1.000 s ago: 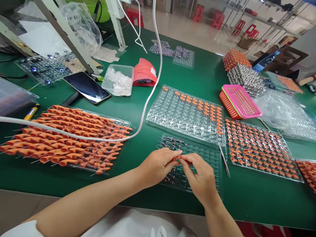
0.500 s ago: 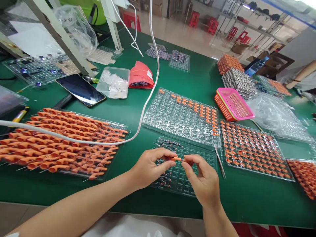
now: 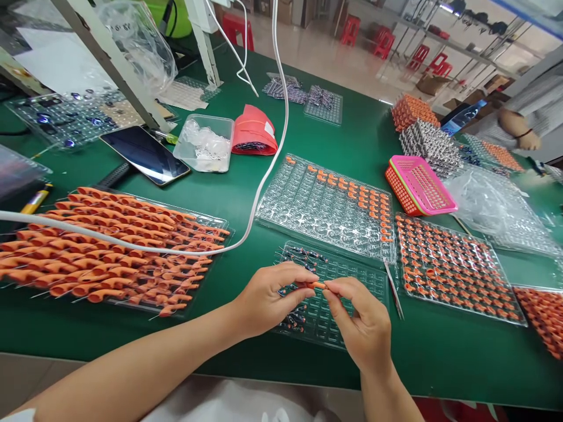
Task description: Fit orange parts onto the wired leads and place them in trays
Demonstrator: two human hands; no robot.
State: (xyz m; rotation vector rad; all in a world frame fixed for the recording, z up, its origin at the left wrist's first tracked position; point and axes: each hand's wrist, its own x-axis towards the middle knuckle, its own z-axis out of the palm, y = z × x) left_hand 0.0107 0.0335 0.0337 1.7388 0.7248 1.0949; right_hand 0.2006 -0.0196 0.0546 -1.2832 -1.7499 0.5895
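Note:
A small orange plastic piece (image 3: 318, 285) is pinched between my two hands. My left hand (image 3: 268, 296) closes thumb and forefinger on its left end. With thumb and fingertips, my right hand (image 3: 358, 310) grips its right end; what else is in those fingertips is too small to make out. Below them lies a clear compartment tray (image 3: 328, 319), with small dark parts on wires (image 3: 294, 319) along its left side. Just beyond is another clear tray (image 3: 308, 211), holding orange pieces at its right and back. Tweezers (image 3: 394, 290) rest by the tray's right corner.
At left a tray heaped with orange tubular pieces (image 3: 109, 252) has a white cable (image 3: 189, 252) hanging across it. To the right are a filled tray (image 3: 457, 269) and pink basket (image 3: 424, 184). A phone (image 3: 145, 155) and a clear box (image 3: 206, 143) lie behind. A co-worker's hand (image 3: 519, 129) shows far right.
My right fingertips have closed in against the orange piece, shrinking the gap between my hands. The co-worker's hand and sleeve have come further into view. The camera view has shifted slightly.

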